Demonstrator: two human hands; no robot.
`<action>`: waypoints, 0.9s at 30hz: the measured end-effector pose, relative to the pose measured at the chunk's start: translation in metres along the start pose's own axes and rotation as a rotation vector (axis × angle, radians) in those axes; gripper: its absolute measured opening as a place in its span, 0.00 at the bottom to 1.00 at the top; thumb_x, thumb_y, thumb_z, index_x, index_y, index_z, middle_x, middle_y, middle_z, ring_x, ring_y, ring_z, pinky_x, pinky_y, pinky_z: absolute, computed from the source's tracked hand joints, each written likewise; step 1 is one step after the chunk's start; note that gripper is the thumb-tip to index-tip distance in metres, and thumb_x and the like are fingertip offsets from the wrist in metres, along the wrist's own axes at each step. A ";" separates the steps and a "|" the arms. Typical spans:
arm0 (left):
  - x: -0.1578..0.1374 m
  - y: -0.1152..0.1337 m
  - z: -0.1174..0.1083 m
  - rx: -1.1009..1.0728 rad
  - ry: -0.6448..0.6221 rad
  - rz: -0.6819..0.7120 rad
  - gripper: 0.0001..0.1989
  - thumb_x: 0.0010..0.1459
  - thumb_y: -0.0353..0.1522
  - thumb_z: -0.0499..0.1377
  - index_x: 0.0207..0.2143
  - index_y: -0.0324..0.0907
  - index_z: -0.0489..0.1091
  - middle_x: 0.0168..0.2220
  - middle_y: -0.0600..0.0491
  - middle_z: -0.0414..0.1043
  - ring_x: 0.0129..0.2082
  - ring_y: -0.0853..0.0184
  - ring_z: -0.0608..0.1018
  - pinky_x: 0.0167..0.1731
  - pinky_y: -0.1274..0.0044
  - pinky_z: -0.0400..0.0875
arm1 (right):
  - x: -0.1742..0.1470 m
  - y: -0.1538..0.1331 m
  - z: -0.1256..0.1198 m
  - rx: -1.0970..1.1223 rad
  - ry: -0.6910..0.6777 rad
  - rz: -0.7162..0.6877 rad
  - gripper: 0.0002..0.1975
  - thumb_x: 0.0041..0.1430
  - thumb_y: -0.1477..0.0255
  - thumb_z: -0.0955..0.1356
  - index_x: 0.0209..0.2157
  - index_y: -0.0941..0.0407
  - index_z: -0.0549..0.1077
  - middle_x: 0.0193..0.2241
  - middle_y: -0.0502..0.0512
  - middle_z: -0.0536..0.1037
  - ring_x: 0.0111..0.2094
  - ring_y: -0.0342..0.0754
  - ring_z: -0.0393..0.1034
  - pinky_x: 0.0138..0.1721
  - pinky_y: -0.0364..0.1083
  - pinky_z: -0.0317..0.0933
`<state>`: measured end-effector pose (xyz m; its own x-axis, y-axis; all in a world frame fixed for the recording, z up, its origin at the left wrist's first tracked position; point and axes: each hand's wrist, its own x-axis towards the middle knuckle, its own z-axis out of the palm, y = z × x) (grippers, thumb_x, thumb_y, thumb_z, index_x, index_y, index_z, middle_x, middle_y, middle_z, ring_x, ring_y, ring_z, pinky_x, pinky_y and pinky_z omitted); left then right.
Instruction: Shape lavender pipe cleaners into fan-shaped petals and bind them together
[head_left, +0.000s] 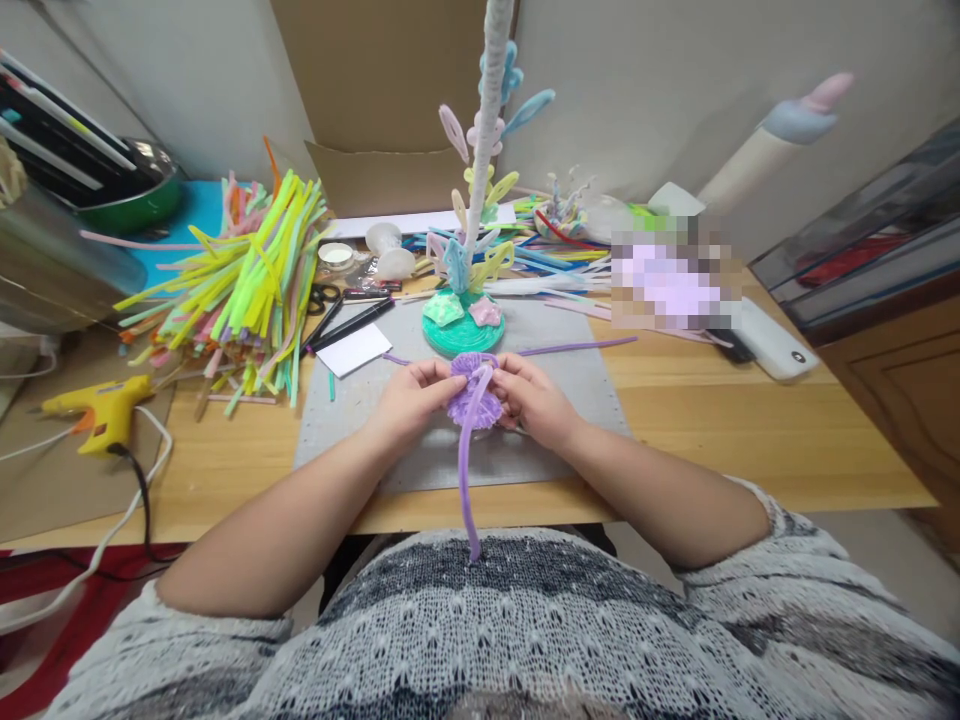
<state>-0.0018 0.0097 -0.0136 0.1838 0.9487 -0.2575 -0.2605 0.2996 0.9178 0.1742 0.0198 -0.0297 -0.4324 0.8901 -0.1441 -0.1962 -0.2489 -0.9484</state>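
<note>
Between both hands is a round purple pipe-cleaner piece [476, 405], its surface ridged by packed loops. My left hand [411, 398] pinches its left side between thumb and fingers. On the opposite side, my right hand [536, 402] grips the upper right edge, with fingertips partly hidden behind it. From the piece a long purple pipe cleaner [465, 480] hangs down toward my body. Another purple stem [581, 346] lies to the right of my right hand. Just beyond the hands stands a round green base [463, 340] carrying a tall white-wrapped pole [487, 130] with pastel pipe-cleaner flowers and leaves.
A grey cutting mat [360, 440] lies under the hands. At left are a large pipe-cleaner pile [262, 270], a yellow glue gun [105, 412] with cords, black scissors [322, 298], and a white card [354, 350]. A white device [772, 340] sits at right.
</note>
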 end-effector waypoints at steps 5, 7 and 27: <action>-0.002 0.001 0.003 0.003 -0.053 -0.010 0.16 0.41 0.37 0.71 0.22 0.37 0.69 0.20 0.56 0.71 0.20 0.75 0.70 0.23 0.82 0.64 | -0.002 0.002 0.004 0.044 -0.056 0.075 0.16 0.48 0.62 0.74 0.32 0.56 0.69 0.16 0.41 0.65 0.14 0.36 0.53 0.12 0.37 0.46; -0.002 0.002 0.003 -0.007 -0.061 -0.010 0.16 0.41 0.36 0.71 0.23 0.37 0.68 0.21 0.56 0.71 0.20 0.75 0.71 0.24 0.82 0.64 | -0.003 0.002 0.005 0.055 -0.038 0.070 0.16 0.47 0.61 0.74 0.32 0.56 0.69 0.16 0.41 0.64 0.14 0.36 0.53 0.13 0.38 0.46; -0.004 0.002 0.006 -0.012 -0.101 -0.003 0.15 0.43 0.37 0.70 0.27 0.38 0.70 0.24 0.56 0.72 0.23 0.74 0.72 0.25 0.81 0.66 | -0.005 0.004 0.010 -0.035 0.029 -0.006 0.16 0.47 0.60 0.74 0.31 0.56 0.70 0.18 0.43 0.69 0.15 0.37 0.59 0.16 0.40 0.55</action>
<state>0.0027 0.0059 -0.0088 0.2786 0.9330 -0.2276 -0.2709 0.3037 0.9134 0.1669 0.0106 -0.0303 -0.4055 0.9023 -0.1463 -0.1678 -0.2308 -0.9584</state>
